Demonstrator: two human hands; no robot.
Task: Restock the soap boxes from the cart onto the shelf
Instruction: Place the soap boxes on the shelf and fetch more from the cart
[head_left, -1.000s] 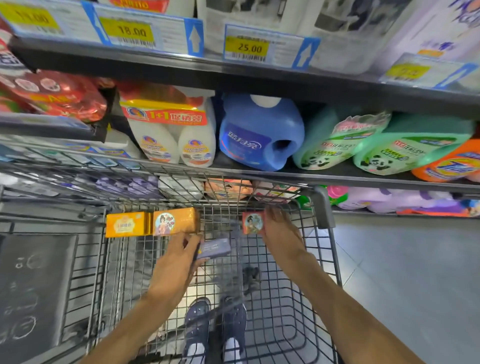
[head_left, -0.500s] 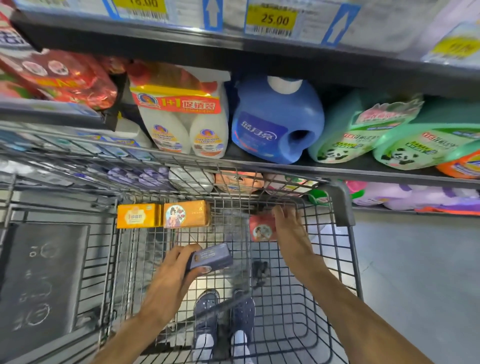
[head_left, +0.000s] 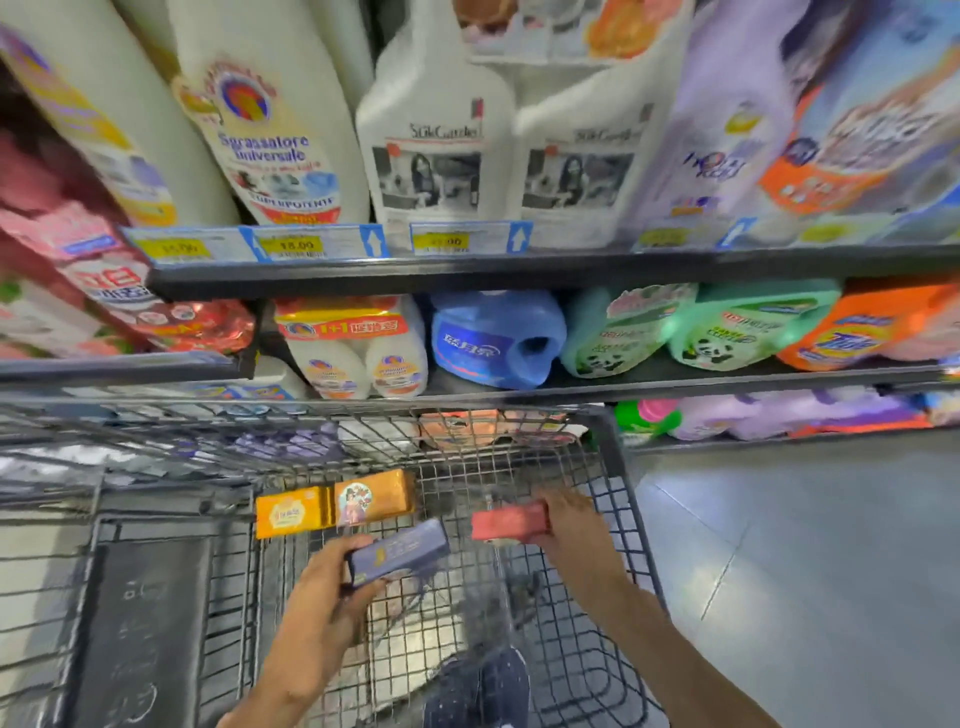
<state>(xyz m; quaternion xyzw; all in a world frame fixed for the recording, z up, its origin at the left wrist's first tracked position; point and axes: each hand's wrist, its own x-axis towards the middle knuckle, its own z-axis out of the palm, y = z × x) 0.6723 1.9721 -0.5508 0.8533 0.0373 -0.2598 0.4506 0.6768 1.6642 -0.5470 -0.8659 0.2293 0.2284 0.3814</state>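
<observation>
Head view, left hand (head_left: 317, 613): clenched on a purple soap box (head_left: 399, 556), fingers at its near end, the far end sticking out free above the cart (head_left: 618, 519) floor.
Head view, right hand (head_left: 574, 530): grasping a red soap box (head_left: 511, 521) by its right end; most of the box juts out to the left of the fingers.
Remaining stock: two orange soap boxes (head_left: 335, 509) lie side by side ahead of the left hand's grip, against the cart's far wall.
Shelf (head_left: 519, 270): well above and beyond both grips, packed with bottles; no open gap for soap is visible.
Risk, grip: both boxes are held by one end only, so I judge either could pivot and drop back into the cart on the lift.
Risk, path: the cart's far rim stands between the grips and the shelf; a low carry could clip it.
Change: both boxes sit higher than half a second ago, the red one is turned flat, and the view is tilted up to show an upper shelf row.
</observation>
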